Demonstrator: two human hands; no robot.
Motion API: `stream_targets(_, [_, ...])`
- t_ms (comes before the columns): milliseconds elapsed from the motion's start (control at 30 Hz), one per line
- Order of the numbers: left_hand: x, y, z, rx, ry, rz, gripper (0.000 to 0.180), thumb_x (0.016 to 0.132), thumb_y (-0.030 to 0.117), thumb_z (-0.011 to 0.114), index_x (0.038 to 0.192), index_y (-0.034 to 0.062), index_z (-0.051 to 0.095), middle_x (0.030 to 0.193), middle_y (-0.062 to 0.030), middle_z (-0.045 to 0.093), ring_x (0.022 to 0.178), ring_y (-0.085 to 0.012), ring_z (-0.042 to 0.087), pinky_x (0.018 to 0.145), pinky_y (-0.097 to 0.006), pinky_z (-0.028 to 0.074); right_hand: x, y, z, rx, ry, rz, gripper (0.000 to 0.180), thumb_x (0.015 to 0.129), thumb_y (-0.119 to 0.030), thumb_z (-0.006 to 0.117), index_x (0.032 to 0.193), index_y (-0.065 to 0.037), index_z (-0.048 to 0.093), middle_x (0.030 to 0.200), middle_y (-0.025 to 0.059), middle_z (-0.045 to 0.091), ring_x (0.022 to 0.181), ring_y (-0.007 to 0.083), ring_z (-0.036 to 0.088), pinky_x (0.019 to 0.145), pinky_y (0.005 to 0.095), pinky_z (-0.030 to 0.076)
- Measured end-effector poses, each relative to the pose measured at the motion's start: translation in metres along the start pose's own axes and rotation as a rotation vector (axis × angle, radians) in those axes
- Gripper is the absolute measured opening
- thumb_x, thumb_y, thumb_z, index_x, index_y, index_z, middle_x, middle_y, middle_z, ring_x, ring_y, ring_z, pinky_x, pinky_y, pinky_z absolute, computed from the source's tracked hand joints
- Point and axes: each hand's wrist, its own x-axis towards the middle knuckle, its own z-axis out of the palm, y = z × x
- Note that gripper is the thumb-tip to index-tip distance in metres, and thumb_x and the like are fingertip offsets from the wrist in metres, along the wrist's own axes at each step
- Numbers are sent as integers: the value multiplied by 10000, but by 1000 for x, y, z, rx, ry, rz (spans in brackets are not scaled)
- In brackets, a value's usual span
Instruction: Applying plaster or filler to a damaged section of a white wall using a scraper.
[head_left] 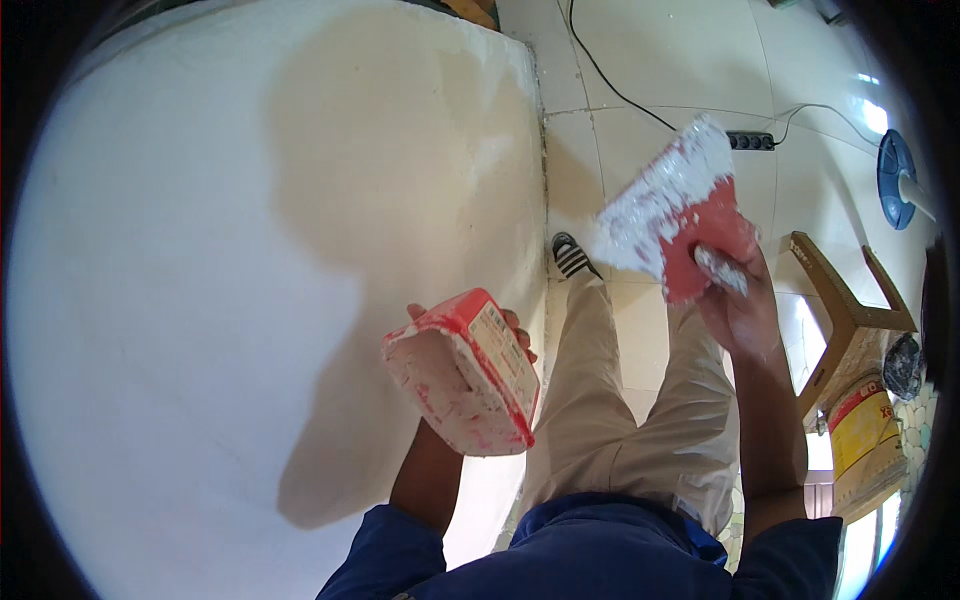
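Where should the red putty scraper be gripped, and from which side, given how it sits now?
Grip the red putty scraper at its narrow red handle end, coming from below, the person's side. The right hand holds it there already. The wide blade fans up and left and is coated in white putty, so it probably offers no clean grip. The left hand holds the red tray.

Bright daylight, person's shadow on wall (200,300), floor (690,60) glare, dark fisheye rim
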Motion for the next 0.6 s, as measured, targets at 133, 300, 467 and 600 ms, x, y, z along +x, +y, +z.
stream_targets(133, [10, 20, 17, 168, -32, -119, 862, 863, 797, 312, 1277, 82, 555, 1145, -193, 609, 1090, -384, 585, 938, -535, 491, 56, 35, -30, -28, -66, -46, 296, 921, 7, 584, 1214, -36, 575, 1152, 68, 642, 1067, 171, 622, 909, 327, 503])
stream_targets(300, [20, 25, 30, 191, 8, -95, 833, 823, 801, 420, 1207, 76, 561, 1176, -237, 595, 1126, -427, 569, 941, -572, 479, 118, 80, -45, -17, -98, -53, 248, 917, -34, 624, 1165, -48, 618, 1080, 40, 672, 991, 143, 636, 834, 306, 516])
stream_targets(467, [20, 27, 9, 211, 2, -114, 831, 810, 798, 446, 1203, 74, 556, 1190, -241, 591, 1138, -433, 561, 944, -579, 476, 150, 107, -43, -5, -66, -53, 233, 904, -74, 663, 1136, -68, 647, 1025, 13, 691, 917, 109, 649, 780, 286, 526])
stream_targets(600, [13, 26, -6, 208, -9, -124, 830, 801, 796, 466, 1200, 73, 552, 1202, -245, 588, 1148, -439, 555, 946, -584, 473, 164, 112, -44, -15, -31, -39, 227, 927, -43, 624, 1151, -77, 630, 1103, 33, 672, 1019, 161, 631, 836, 334, 519])
